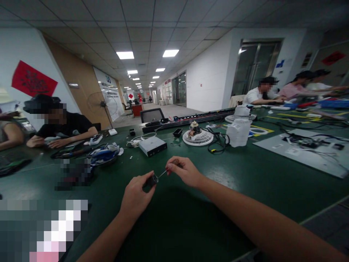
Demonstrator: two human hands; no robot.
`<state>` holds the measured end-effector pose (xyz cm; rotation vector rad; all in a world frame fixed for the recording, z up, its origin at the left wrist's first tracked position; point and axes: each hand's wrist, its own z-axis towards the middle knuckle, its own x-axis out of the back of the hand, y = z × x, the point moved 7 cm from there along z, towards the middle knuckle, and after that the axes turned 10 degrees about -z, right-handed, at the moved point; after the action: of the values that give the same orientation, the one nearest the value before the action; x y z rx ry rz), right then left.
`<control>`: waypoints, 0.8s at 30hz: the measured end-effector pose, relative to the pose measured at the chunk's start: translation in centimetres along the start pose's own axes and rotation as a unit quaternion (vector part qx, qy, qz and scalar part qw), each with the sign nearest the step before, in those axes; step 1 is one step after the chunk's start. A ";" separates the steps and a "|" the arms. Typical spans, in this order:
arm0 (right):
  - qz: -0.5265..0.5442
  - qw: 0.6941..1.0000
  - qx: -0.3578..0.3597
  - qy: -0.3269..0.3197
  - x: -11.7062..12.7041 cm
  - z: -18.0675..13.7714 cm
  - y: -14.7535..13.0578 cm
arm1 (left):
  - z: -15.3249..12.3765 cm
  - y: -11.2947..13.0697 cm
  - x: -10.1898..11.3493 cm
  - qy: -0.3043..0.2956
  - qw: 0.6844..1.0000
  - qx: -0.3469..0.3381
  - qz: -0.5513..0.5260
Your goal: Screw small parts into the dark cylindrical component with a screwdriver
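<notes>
My left hand [137, 191] is closed around a small black cylindrical part [153, 179], its round end with a pale rim turned to the right. In my right hand [185, 170] is a screwdriver [163, 174], gripped by its handle, which my fingers mostly hide; a bit of red shows near the shaft. The thin metal shaft points down and left at the part's round end. Whether the tip touches it I cannot tell. Both hands are above the green table, with a silver and black box-shaped drive [152, 146] beyond them.
Behind the drive are a small black tray [178, 132], a round white fan grille with a motor [197, 137] and a white housing [239, 131] with black cable. A grey panel [305, 154] with wiring lies right. Blue bundled items [105, 154] lie left. Other people sit around the table.
</notes>
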<state>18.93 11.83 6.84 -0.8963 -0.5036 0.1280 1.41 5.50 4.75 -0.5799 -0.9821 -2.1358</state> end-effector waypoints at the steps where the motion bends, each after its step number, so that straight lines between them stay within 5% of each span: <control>1: 0.013 1.000 0.000 -0.001 0.0 0.1 0.1 | 0.0 0.1 0.0 -0.003 1.000 -0.003 0.001; 9: 0.014 1.000 -0.019 -0.013 -0.3 0.2 0.9 | 0.2 1.1 0.0 -0.023 1.000 -0.018 0.004; 17: -0.235 0.956 0.106 0.143 2.1 -0.8 -2.4 | 0.3 -0.3 -0.6 -0.046 0.998 -0.002 0.043; 24: -0.309 0.945 0.103 0.003 -0.5 -0.3 -0.9 | 0.4 0.8 -0.8 -0.070 0.993 -0.062 0.075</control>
<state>18.56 10.88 7.20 -0.5010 -0.7298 -0.3897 2.60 5.75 4.90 -0.8474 -0.8547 -2.0533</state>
